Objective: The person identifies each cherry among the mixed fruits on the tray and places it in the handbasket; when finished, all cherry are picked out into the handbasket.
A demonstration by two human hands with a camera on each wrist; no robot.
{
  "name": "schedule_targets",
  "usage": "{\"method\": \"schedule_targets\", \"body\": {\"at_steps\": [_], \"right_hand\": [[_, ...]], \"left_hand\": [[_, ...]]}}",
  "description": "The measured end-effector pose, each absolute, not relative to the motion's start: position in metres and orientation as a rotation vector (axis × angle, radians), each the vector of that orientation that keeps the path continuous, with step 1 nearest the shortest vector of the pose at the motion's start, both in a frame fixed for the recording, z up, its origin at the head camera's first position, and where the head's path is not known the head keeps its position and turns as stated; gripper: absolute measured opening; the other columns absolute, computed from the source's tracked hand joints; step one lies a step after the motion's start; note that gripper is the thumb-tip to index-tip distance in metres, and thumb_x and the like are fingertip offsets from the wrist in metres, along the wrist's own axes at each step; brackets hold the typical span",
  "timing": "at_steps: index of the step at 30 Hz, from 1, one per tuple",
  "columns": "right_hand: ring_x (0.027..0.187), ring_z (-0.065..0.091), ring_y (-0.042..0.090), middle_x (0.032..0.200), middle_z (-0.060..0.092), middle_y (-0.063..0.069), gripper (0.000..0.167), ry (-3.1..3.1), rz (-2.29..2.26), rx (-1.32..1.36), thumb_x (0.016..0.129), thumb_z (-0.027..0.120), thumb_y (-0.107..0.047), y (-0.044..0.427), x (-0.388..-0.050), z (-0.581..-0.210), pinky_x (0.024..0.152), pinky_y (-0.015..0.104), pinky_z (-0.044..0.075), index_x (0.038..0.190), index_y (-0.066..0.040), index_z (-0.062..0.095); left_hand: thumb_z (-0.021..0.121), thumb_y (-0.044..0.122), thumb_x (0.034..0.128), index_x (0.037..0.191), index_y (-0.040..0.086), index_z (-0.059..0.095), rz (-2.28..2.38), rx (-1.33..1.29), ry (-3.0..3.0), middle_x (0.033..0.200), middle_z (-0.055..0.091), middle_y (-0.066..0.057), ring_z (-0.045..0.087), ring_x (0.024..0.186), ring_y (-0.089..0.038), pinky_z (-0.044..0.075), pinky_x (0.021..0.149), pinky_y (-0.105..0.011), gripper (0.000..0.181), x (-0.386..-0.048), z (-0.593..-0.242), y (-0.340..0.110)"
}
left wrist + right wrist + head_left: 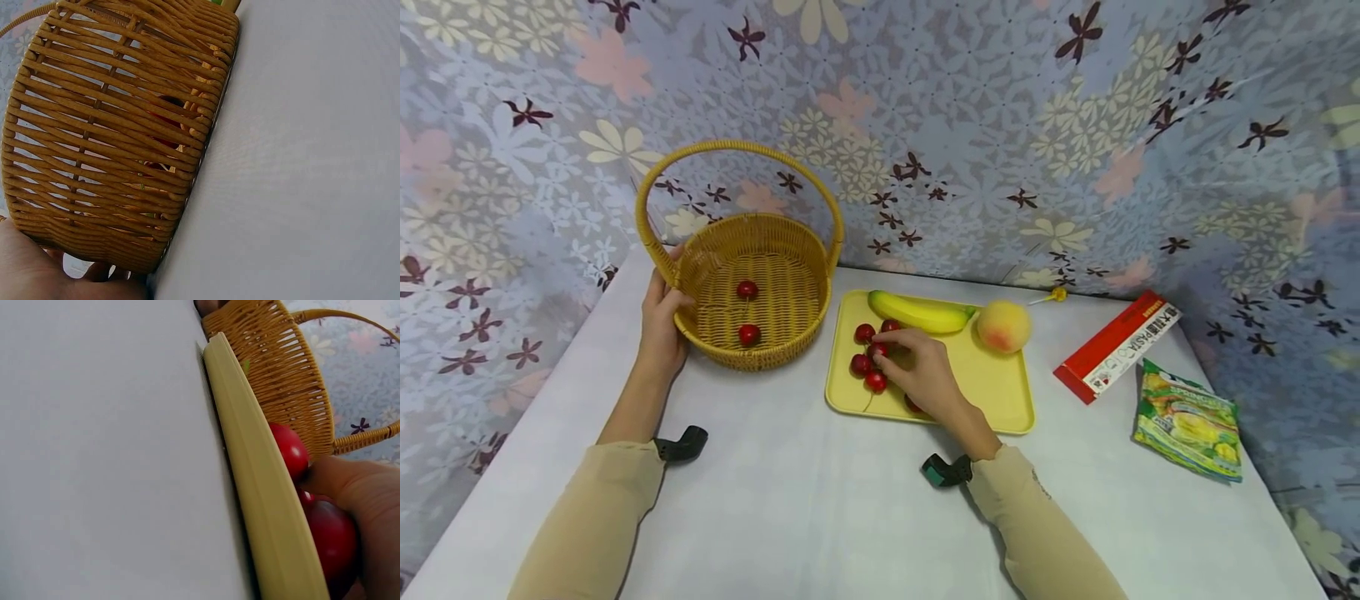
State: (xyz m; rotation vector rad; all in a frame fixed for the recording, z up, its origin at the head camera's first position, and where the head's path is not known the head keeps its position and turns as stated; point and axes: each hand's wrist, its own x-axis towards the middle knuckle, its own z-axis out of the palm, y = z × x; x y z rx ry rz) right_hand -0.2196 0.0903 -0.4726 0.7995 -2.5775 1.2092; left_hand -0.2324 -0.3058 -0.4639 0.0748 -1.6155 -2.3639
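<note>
My left hand [662, 321] grips the rim of a round wicker basket [760, 358] with a tall handle, thumb over the edge. Two red cherries, one nearer [748, 335] and one farther [747, 289], lie in it. To its right is a yellow tray [996, 396] with several more cherries [876, 382]. Over these my right hand [928, 375] reaches down, thumb and forefinger pinching one cherry [874, 351]. In the right wrist view, cherries [289, 450] show beside the thumb, behind the tray's edge [262, 481]. My right palm partly hides another cherry [912, 403].
A banana [917, 312] lies along the tray's back edge, with a peach [1003, 327] at the back right corner. Beyond, on the white table [775, 500], are a small yellow-headed stick [1057, 294], a red pasta box [1116, 346] and a green packet [1187, 423].
</note>
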Motion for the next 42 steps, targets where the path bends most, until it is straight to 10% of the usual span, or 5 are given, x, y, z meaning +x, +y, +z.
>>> {"method": "schedule_targets", "body": {"at_steps": [42], "right_hand": [[0.095, 0.075, 0.027, 0.112, 0.076, 0.007, 0.035, -2.350, 1.365, 0.870, 0.092, 0.081, -0.018, 0.044, -0.219, -0.420, 0.084, 0.047, 0.060, 0.125, -0.007, 0.074]], "left_hand": [[0.036, -0.008, 0.0920, 0.157, 0.026, 0.048, -2.385, 0.083, -1.569, 0.163, 0.041, -0.001, 0.041, 0.140, -0.021, 0.040, 0.109, -0.027, 0.074, -0.231, -0.460, -0.304]]}}
